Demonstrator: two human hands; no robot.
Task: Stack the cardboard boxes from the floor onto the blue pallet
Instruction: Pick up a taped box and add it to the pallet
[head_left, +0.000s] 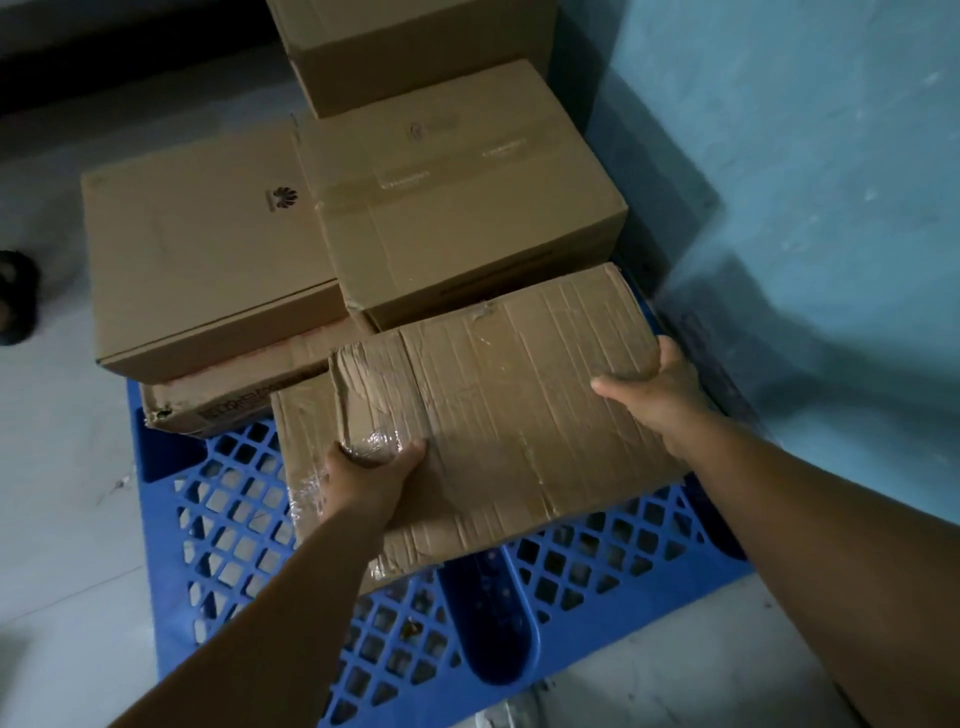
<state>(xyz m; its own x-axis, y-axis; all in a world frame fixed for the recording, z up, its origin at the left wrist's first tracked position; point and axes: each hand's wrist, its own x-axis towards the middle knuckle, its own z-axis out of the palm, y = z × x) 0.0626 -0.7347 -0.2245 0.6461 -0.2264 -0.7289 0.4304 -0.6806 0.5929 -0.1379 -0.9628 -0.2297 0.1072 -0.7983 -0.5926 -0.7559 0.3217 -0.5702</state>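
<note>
A worn, heavily taped cardboard box (498, 405) rests on the near part of the blue pallet (223, 525). My left hand (371, 467) grips its near-left edge, thumb on top. My right hand (660, 389) clasps its right edge. Behind it sit a taped brown box (457, 208) and a flat box with a printed logo (202, 260), which lies on a lower box (228, 400). Another large box (410, 52) stands at the far back.
A light blue wall (805, 208) runs close along the pallet's right side. Pale floor (57, 493) lies to the left and in front. A dark sandal (18, 296) sits at the left edge. The pallet's near grid is bare.
</note>
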